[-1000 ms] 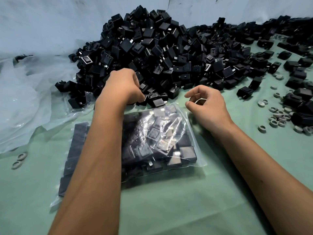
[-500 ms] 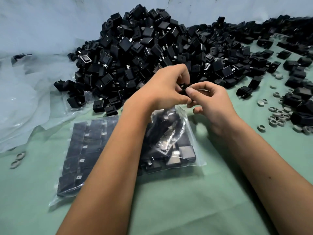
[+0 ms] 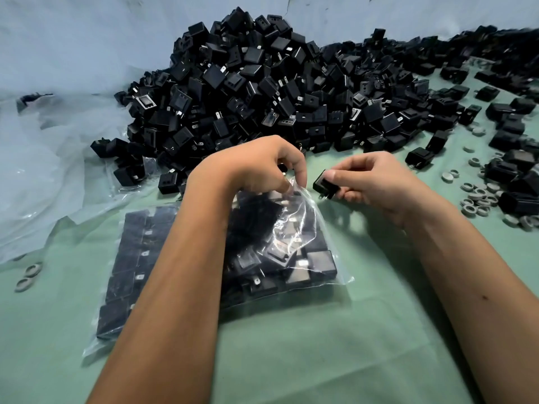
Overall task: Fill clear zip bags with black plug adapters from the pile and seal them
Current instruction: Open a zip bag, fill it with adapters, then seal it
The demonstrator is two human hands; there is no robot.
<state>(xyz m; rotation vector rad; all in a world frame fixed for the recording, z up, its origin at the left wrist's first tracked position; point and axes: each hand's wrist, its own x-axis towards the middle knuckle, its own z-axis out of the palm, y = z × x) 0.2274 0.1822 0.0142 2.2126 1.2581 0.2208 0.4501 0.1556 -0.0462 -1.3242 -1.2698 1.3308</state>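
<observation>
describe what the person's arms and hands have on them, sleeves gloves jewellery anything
Nothing is worn that shows. The left hand and right hand are bare, without gloves, rings or a watch. Both forearms are uncovered to the bottom edge of the head view, so no sleeve is visible. The right forearm bears a small dark mark.
</observation>
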